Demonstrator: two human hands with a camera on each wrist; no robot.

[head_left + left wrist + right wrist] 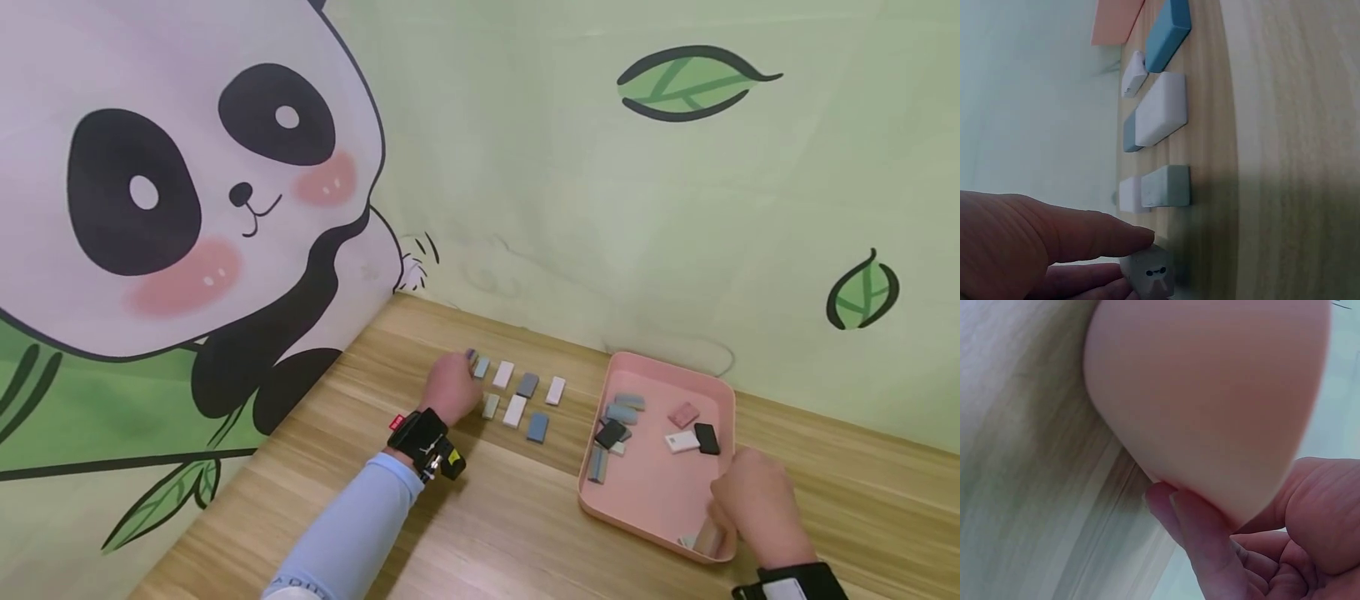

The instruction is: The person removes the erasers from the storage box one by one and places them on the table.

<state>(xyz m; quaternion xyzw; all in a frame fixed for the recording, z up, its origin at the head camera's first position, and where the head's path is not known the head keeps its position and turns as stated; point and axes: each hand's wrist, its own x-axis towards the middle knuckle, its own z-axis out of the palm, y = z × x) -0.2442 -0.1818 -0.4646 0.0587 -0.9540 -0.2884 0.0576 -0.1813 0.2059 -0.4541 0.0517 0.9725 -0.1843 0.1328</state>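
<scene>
My left hand (452, 389) is at the left end of two short rows of small block-shaped erasers. Its thumb and fingers pinch a pale eraser (1155, 275) with a small printed face, close over the table. Nearest to it are a grey-green eraser (1166, 185) and a white eraser (1163, 109); a blue eraser (537, 427) ends the front row. My right hand (761, 504) grips the near right side of a pink tray (652, 500). In the right wrist view its fingertips (1200, 522) hook under the tray's lower edge.
Inside the tray lie several more erasers, among them a black one (707, 438), a white one (682, 442) and a pink one (683, 415). A wooden table (510, 517) carries everything. Behind it hangs a green backdrop (525, 167) with a panda print.
</scene>
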